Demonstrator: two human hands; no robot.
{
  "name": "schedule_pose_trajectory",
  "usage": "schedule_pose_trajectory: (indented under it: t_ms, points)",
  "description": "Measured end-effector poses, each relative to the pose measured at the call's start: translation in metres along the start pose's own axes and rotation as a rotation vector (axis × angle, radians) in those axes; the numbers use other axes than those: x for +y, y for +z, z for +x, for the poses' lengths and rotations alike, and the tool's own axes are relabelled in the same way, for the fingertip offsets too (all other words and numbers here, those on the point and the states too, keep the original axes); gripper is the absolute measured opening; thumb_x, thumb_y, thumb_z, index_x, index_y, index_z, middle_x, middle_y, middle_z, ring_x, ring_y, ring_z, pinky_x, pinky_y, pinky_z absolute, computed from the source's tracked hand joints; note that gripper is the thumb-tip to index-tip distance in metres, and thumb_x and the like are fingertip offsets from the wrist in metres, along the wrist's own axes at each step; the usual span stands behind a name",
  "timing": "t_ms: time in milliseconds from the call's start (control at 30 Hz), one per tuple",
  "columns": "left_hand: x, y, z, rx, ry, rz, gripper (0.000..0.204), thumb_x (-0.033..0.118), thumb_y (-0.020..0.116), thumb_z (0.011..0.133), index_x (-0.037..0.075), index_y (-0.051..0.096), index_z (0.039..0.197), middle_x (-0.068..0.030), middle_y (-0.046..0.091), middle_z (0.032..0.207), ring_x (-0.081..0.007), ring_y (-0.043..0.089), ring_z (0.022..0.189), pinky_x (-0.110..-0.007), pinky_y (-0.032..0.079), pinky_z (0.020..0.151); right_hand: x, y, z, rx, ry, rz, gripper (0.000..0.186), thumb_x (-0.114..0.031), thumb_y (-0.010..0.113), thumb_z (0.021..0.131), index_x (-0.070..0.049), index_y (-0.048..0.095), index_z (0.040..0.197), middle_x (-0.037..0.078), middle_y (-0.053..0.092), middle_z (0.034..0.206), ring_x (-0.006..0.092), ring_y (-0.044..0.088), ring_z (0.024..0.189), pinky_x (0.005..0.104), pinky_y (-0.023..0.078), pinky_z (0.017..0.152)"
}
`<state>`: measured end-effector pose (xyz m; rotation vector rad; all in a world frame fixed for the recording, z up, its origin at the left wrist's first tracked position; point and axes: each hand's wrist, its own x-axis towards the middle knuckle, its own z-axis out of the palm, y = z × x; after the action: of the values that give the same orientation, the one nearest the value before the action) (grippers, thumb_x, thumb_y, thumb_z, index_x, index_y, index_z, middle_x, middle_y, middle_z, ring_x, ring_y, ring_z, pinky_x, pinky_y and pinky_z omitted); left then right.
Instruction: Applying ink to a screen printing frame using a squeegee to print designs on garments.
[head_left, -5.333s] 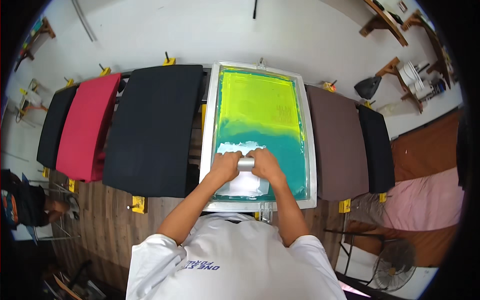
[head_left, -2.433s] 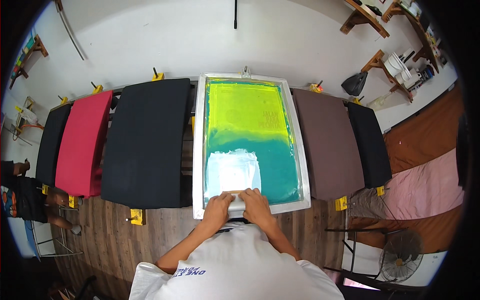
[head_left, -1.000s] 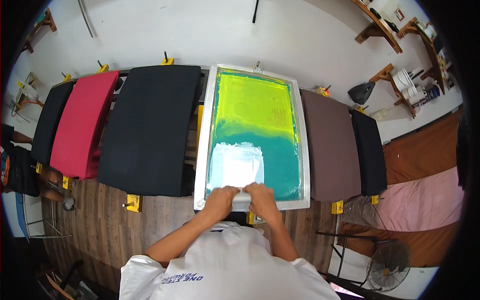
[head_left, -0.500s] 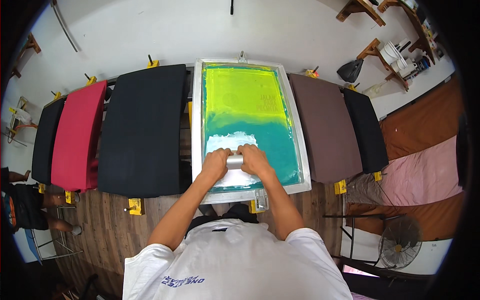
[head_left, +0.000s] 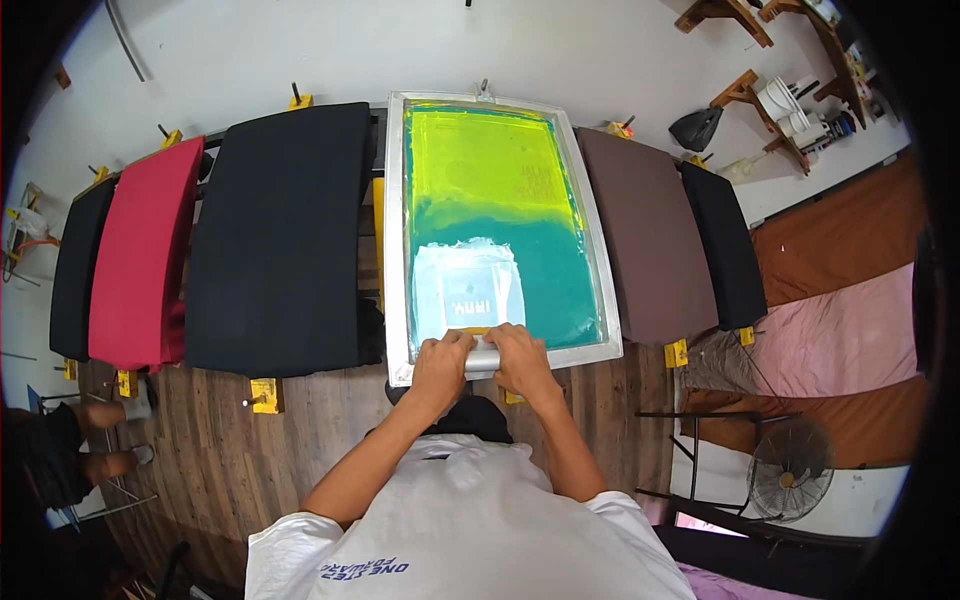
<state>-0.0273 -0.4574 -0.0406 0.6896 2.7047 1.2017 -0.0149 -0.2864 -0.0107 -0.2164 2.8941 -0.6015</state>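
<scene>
A screen-printing frame (head_left: pixel 607 285) with a pale metal rim lies in front of me. Its mesh is yellow-green at the far part and teal at the near part. A patch of white ink (head_left: pixel 465 270) covers the near left of the mesh, with lettering faintly showing in it. At the near end of the frame, my left hand (head_left: pixel 440 370) and my right hand (head_left: pixel 521 362) grip a squeegee (head_left: pixel 482 357) with a silver handle, side by side. Fingers wrap over its top, and its blade edge is mostly hidden.
Fabric-covered boards flank the frame: a black board (head_left: pixel 280 240) and a red board (head_left: pixel 145 250) on the left, a brown board (head_left: pixel 650 230) on the right. A fan (head_left: pixel 790 468) stands at lower right. Another person's legs (head_left: pixel 105 440) show at far left.
Both hands have drawn the squeegee toward me, to the near end of the frame. More of the white patch and its lettering shows. The whole view has shifted slightly.
</scene>
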Motion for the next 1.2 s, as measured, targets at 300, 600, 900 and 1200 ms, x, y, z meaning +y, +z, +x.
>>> schedule_pose_trajectory:
  t_ms: [300, 600, 900, 1200]
  points:
    - [-0.001, -0.008, 0.001, -0.067, -0.015, 0.127, 0.04, -0.003, 0.069, 0.066, 0.004, 0.066, 0.105, -0.0163, 0.068, 0.104, -0.0349, 0.065, 0.093, -0.043, 0.048, 0.084, 0.009, -0.015, -0.038, 0.157, -0.034, 0.08, 0.072, -0.003, 0.071, 0.071, -0.01, 0.047, 0.139, 0.015, 0.055, 0.129, 0.03, 0.051, 0.124, 0.045, 0.036, 0.102]
    - [0.007, -0.021, 0.021, -0.129, -0.006, 0.112, 0.052, 0.043, 0.083, 0.07, 0.002, 0.071, 0.099, -0.0197, 0.071, 0.087, -0.0354, 0.07, 0.08, -0.043, 0.055, 0.076, 0.064, 0.044, -0.113, 0.033, 0.759, 1.071, 0.048, -0.043, 0.067, 0.092, -0.001, 0.056, 0.115, 0.01, 0.065, 0.097, 0.0152, 0.064, 0.082, 0.0302, 0.056, 0.067]
    - [0.024, -0.034, 0.046, -0.47, -0.254, 0.318, 0.051, 0.033, 0.081, 0.068, 0.011, 0.072, 0.113, -0.0167, 0.072, 0.103, -0.0328, 0.068, 0.097, -0.041, 0.054, 0.089, 0.084, 0.037, -0.106, -0.19, 0.74, 1.375, 0.036, -0.041, 0.071, 0.088, -0.008, 0.061, 0.099, 0.005, 0.065, 0.09, 0.0153, 0.067, 0.083, 0.0312, 0.055, 0.072]
    - [0.043, -0.009, 0.06, -0.36, -0.416, 0.612, 0.03, 0.023, 0.074, 0.073, 0.007, 0.068, 0.098, -0.0164, 0.072, 0.093, -0.0314, 0.071, 0.087, -0.04, 0.055, 0.08, 0.107, 0.041, -0.09, -0.391, 0.594, 1.309, 0.035, -0.044, 0.07, 0.088, -0.011, 0.06, 0.088, 0.0, 0.064, 0.08, 0.0086, 0.063, 0.07, 0.0214, 0.05, 0.063]
